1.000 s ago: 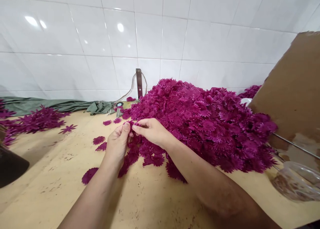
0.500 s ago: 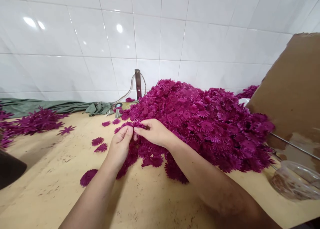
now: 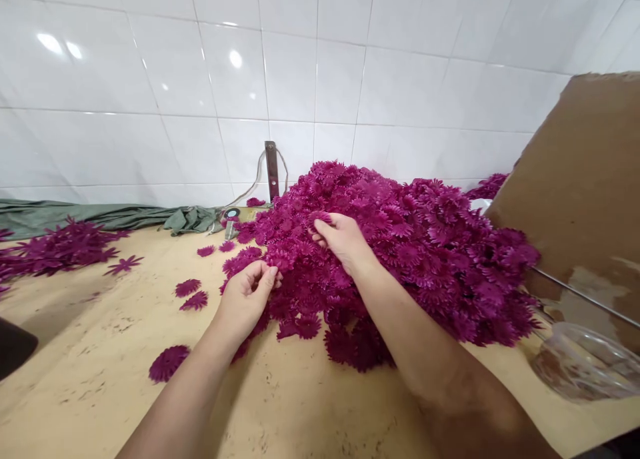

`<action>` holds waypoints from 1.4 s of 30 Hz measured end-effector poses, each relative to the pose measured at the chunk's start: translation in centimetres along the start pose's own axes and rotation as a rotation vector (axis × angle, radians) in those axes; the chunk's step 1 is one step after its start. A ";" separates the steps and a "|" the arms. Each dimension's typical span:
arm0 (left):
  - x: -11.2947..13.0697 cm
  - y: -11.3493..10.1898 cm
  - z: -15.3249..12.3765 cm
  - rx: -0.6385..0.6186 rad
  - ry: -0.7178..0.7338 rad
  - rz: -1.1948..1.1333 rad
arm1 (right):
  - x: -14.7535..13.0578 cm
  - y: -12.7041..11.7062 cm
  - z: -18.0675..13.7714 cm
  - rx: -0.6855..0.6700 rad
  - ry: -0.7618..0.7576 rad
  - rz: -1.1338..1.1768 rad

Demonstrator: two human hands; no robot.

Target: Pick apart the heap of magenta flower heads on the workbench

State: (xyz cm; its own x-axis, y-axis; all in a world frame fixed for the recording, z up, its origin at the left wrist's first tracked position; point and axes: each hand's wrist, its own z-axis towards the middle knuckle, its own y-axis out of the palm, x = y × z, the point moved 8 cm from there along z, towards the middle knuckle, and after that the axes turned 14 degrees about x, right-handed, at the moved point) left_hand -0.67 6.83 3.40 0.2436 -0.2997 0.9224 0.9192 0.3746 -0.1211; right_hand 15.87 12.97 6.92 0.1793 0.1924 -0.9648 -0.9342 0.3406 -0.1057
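Note:
A big heap of magenta fabric flower heads (image 3: 400,245) lies on the pale wooden table (image 3: 300,405). My left hand (image 3: 247,299) is at the heap's near left edge, its fingers pinched on a magenta flower head (image 3: 240,262). Further up on the heap, my right hand (image 3: 343,235) has its fingertips closed on another flower head (image 3: 320,217). The two hands are apart.
Loose flower heads (image 3: 187,289) lie scattered left of the heap, and a second, flatter pile (image 3: 65,245) lies at far left. A green cloth (image 3: 100,215) runs along the white tiled wall. A cardboard sheet (image 3: 580,179) and a clear plastic container (image 3: 585,362) stand at right.
My hands were together pinching one flower head at the heap's edge. They have separated: the right hand moved up and right onto the heap, the left stayed low with its flower.

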 end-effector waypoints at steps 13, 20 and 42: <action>-1.5 -3.2 0.9 0.305 0.109 0.146 | -0.6 4.1 -2.7 -0.214 -0.355 -0.426; -1.5 -1.2 0.3 0.207 -0.064 -0.111 | 0.7 6.0 -4.2 -0.369 -0.261 -0.232; -2.1 -2.6 0.8 0.252 -0.218 -0.312 | 1.2 7.3 -5.8 -0.565 0.074 0.141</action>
State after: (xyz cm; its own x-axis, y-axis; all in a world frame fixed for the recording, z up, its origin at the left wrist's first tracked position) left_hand -3.78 7.21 2.08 -0.1287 -0.2503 0.9596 0.8276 0.5059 0.2430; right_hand 7.51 10.34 3.55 0.0382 0.1290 -0.9909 -0.9706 -0.2309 -0.0675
